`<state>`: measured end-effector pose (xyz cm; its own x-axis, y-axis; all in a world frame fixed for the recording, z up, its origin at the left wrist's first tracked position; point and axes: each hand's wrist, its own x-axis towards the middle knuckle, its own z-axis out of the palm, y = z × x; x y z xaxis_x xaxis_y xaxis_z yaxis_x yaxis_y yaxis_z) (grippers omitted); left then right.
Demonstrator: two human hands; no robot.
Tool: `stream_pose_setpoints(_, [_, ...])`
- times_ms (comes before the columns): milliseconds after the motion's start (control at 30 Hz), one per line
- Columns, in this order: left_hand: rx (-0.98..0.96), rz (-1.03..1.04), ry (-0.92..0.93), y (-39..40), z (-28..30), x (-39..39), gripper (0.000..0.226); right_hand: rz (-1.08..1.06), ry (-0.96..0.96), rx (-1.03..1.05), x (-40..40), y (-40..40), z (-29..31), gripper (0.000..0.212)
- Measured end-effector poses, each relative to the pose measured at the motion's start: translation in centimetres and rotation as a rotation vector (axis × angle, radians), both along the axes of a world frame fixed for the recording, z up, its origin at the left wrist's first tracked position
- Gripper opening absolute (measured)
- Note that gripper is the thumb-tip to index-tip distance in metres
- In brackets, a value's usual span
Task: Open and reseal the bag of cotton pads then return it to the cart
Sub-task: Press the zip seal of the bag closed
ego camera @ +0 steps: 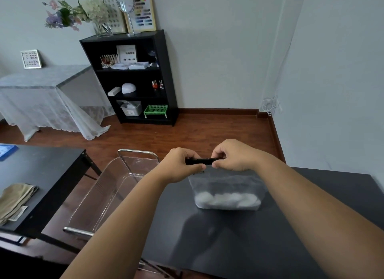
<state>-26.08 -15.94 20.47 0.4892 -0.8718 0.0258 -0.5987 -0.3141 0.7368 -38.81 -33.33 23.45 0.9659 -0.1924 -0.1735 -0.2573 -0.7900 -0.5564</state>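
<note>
A clear bag of white cotton pads [227, 192] stands upright on the black table [270, 247] in front of me. Its top edge carries a black zip strip [202, 160]. My left hand [180, 165] pinches the left end of that strip. My right hand [232, 156] pinches the right end. The pads lie in a heap at the bag's bottom. The clear cart [108, 191] with chrome rails stands left of the table, its top tray holding nothing I can see.
A second black table [41, 174] at the left holds a folded tan cloth [14, 199] and a blue item. A black shelf unit [135, 77] and a lace-draped table [41, 95] stand against the far wall. Wood floor lies between.
</note>
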Motion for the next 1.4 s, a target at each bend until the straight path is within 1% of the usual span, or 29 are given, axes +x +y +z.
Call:
stream_pose_setpoints(67, [0.012,-0.028,-0.038,-0.2,0.1,-0.2,0.012,0.022,0.014,-0.006,0.0,0.5,-0.2,0.009])
stream_pose_setpoints(167, [0.006,-0.013,-0.05,-0.1,0.1,-0.2,0.012,0.006,-0.021,0.013,-0.7,0.3,0.0,0.002])
stream_pose_setpoints(267, [0.012,0.031,-0.034,0.7,0.3,0.7,0.012,-0.019,-0.005,-0.057,-2.8,-1.8,0.5,0.017])
stream_pose_setpoints(333, [0.01,0.054,0.004,1.4,0.6,1.6,0.013,-0.085,-0.002,-0.083,-4.8,-3.9,0.6,0.015])
stream_pose_setpoints(400, [0.003,0.055,0.037,2.1,0.9,2.4,0.015,-0.171,-0.044,0.028,-6.6,-5.4,0.3,0.01])
stream_pose_setpoints(467, [0.005,0.045,0.068,2.5,1.1,2.9,0.014,-0.237,-0.153,0.2,-7.6,-5.6,-0.3,0.011])
stream_pose_setpoints(533, [0.006,0.036,0.085,2.5,1.2,3.0,0.013,-0.299,-0.266,0.341,-8.0,-5.2,-1.0,0.015])
stream_pose_setpoints(567, [0.002,0.028,0.094,2.5,1.3,3.1,0.013,-0.332,-0.305,0.388,-8.1,-5.0,-1.4,0.021])
stream_pose_setpoints(633, [-0.009,0.013,0.113,2.6,1.2,3.3,0.013,-0.399,-0.352,0.421,-8.3,-4.9,-2.3,0.034])
stream_pose_setpoints(700, [-0.008,0.0,0.129,2.6,1.1,3.5,0.014,-0.447,-0.379,0.405,-8.4,-5.1,-3.1,0.042])
stream_pose_setpoints(833, [0.028,-0.015,0.152,2.6,1.1,3.5,0.015,-0.404,-0.425,0.399,-8.4,-5.1,-3.9,0.046])
stream_pose_setpoints(900, [0.095,-0.032,0.135,2.5,1.4,3.5,0.011,-0.366,-0.425,0.423,-8.2,-5.0,-4.2,0.049])
stream_pose_setpoints(967, [0.188,-0.066,0.081,2.1,2.0,3.2,0.007,-0.345,-0.416,0.455,-8.1,-4.9,-4.3,0.051])
stream_pose_setpoints(1033, [0.234,-0.108,-0.003,1.1,2.7,2.1,0.02,-0.334,-0.415,0.505,-8.0,-4.7,-4.4,0.051])
stream_pose_setpoints(1067, [0.226,-0.117,-0.074,0.4,3.0,1.4,0.024,-0.333,-0.417,0.527,-7.9,-4.6,-4.5,0.049])
stream_pose_setpoints(1133, [0.157,-0.128,-0.168,-1.2,3.1,0.1,0.019,-0.333,-0.425,0.56,-7.8,-4.5,-4.7,0.043])
stream_pose_setpoints(1200, [0.079,-0.141,-0.172,-2.3,3.0,-0.6,0.011,-0.335,-0.435,0.59,-8.0,-4.6,-4.8,0.036])
stream_pose_setpoints(1233, [0.059,-0.141,-0.168,-2.6,3.0,-0.7,0.01,-0.345,-0.435,0.595,-8.1,-4.7,-4.9,0.036])
stream_pose_setpoints(1333, [0.096,-0.125,-0.156,-2.9,2.8,-0.4,0.011,-0.405,-0.424,0.547,-8.9,-5.3,-5.1,0.043])
stream_pose_setpoints(1400, [0.116,-0.142,-0.151,-3.0,2.6,-0.2,0.011,-0.42,-0.407,0.525,-9.1,-5.4,-5.2,0.039])
